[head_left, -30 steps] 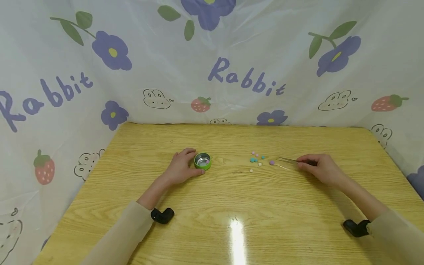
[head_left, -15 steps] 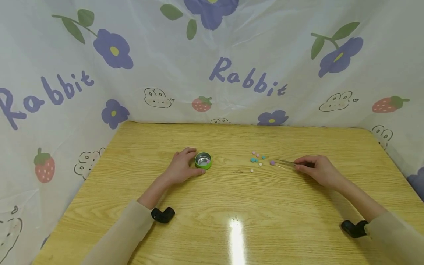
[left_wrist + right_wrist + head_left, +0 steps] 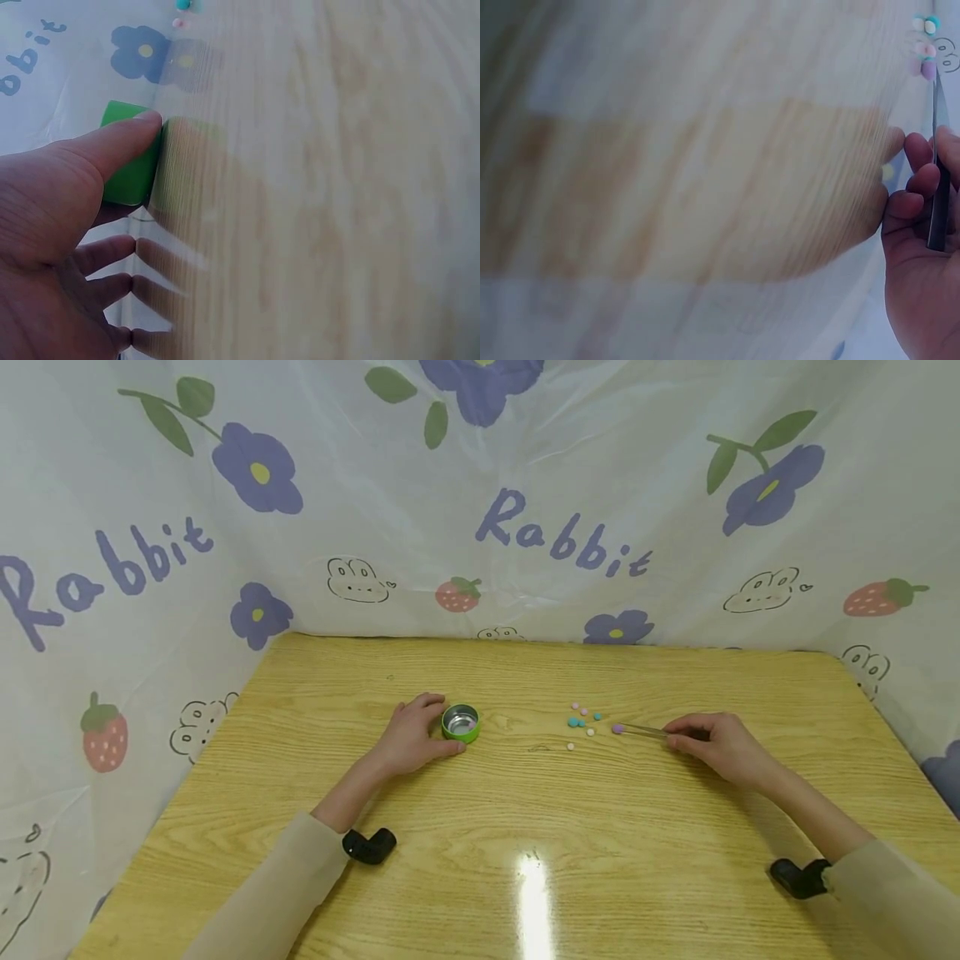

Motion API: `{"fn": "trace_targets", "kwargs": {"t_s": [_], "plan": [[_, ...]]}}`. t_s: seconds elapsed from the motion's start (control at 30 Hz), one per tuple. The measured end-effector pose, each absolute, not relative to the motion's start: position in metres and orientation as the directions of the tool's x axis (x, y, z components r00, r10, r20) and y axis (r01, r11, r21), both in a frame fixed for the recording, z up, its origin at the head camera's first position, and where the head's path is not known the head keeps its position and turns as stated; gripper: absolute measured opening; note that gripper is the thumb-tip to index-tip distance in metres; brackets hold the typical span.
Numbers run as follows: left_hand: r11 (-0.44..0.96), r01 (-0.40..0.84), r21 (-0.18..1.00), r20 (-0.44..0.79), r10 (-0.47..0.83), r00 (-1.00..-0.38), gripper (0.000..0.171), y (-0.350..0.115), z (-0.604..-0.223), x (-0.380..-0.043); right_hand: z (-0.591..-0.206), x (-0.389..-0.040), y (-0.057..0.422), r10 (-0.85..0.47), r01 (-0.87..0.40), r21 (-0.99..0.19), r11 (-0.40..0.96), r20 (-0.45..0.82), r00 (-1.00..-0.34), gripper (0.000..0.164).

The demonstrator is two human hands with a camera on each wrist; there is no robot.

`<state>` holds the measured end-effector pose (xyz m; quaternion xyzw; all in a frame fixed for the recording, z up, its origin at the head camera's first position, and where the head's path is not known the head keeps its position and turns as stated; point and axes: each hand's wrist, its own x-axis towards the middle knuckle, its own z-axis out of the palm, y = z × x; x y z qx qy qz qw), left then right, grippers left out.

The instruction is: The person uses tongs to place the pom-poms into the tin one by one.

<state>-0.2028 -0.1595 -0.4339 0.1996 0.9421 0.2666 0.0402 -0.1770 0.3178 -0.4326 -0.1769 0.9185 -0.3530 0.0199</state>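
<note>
My left hand holds a small round green tin on the wooden table, thumb on the near side and fingers behind. A pinkish spot shows inside the tin's silvery interior. In the left wrist view the thumb lies against the tin's green wall. My right hand pinches thin metal tweezers between thumb and fingers. Their tips meet at a purple bead on the table; whether they grip it is too small to tell. The right wrist view shows the tweezers' dark handle in the fingers.
Left of the purple bead lie several small beads: blue, pink and white. A thin dark loop-like mark is nearer the tin. A patterned curtain closes off the table's back and sides.
My right hand has moved slightly left, bringing the tweezers to the purple bead. The spread tweezer tips have come together there. My left hand stays at the tin.
</note>
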Motion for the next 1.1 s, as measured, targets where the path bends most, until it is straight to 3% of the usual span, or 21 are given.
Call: {"fn": "trace_targets", "kwargs": {"t_s": [1.1], "plan": [[0.775, 0.349, 0.526, 0.029, 0.394, -0.919, 0.074, -0.1608, -0.4347, -0.2028, -0.4337, -0.1793, 0.3151, -0.343, -0.333, -0.609, 0.720, 0.106, -0.934, 0.017]]}}
